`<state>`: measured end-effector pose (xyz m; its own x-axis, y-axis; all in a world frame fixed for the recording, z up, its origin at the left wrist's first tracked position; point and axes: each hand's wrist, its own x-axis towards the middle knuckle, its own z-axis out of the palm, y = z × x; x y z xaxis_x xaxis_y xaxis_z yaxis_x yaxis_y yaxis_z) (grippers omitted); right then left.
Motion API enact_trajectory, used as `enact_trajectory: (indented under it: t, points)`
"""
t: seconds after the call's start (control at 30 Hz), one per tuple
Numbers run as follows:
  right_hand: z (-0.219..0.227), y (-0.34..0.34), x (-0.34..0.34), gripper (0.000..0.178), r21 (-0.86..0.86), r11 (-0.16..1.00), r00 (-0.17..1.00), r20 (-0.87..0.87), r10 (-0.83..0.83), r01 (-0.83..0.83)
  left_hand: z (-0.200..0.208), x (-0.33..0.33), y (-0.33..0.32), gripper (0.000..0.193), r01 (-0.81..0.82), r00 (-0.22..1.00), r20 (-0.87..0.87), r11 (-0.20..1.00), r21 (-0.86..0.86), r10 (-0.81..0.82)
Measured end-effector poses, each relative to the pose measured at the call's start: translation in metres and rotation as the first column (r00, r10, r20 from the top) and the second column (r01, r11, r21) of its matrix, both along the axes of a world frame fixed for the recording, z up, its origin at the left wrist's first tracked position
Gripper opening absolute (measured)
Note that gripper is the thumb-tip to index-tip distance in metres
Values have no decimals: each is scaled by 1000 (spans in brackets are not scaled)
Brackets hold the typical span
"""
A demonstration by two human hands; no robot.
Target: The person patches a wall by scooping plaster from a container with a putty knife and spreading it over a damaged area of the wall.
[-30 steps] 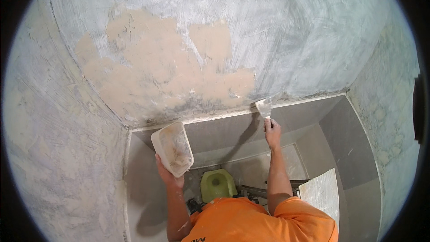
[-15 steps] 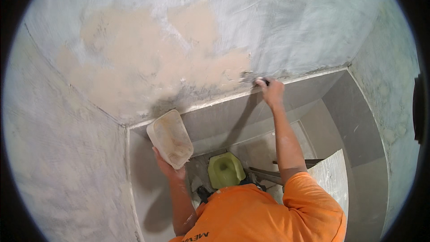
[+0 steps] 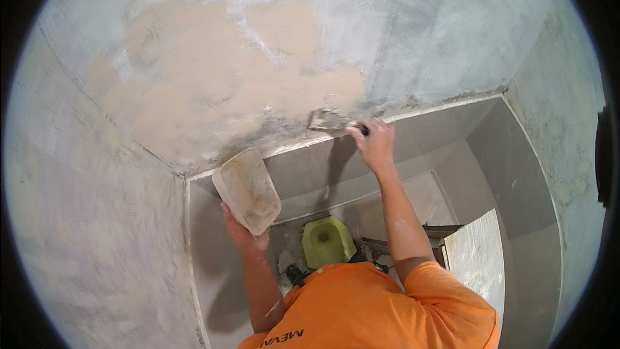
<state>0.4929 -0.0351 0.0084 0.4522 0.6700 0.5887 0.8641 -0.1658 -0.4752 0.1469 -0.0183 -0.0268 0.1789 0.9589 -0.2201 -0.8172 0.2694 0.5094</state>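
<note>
In my left hand (image 3: 248, 234) is a whitish plastic tub (image 3: 247, 190), tilted so that its smeared inside shows. My fingers grip its lower left side, close under the wall. My right hand (image 3: 376, 139) is wrapped round the dark handle of a putty knife (image 3: 330, 120). The knife's wide blade points left and lies at the wall just above the tile edge, coated with pale putty. Beige, damp-looking putty (image 3: 213, 71) covers a broad patch of the grey plastered wall (image 3: 413, 32), ending near the blade.
Below me a green squat toilet (image 3: 326, 242) is set in the floor. A pale, smeared board (image 3: 475, 265) stands at the lower right beside my arm. Grey tiles (image 3: 516, 168) line the lower walls, topped by a white ledge (image 3: 445, 108). A plastered side wall (image 3: 110, 220) rises at left.
My right hand has moved left and slightly down with the putty knife, whose blade now shows plainly left of the hand. The tub in my left hand has shifted only slightly.
</note>
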Motion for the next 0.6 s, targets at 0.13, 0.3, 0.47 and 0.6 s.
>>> enact_trajectory:
  t: [0.13, 0.3, 0.47, 0.6]
  points:
    - [13, 32, 7, 43, -98, 990, 977, 199, -76, 97, 13, 16, 0, 62, -3, 998, -64, 999, -49, 0]
    - [13, 13, 81, 42, -162, 940, 953, 72, -294, 302, -5, 5, -2, 64, -41, 994, -98, 999, -9, 40]
    - [-29, -55, 122, 46, -93, 778, 779, -31, -626, 622, -10, -8, -5, 66, -113, 992, -50, 993, 21, 114]
    - [-73, -65, 98, 45, 15, 883, 846, -296, -444, 469, -7, -9, 1, 66, -47, 995, -85, 997, 66, 53]
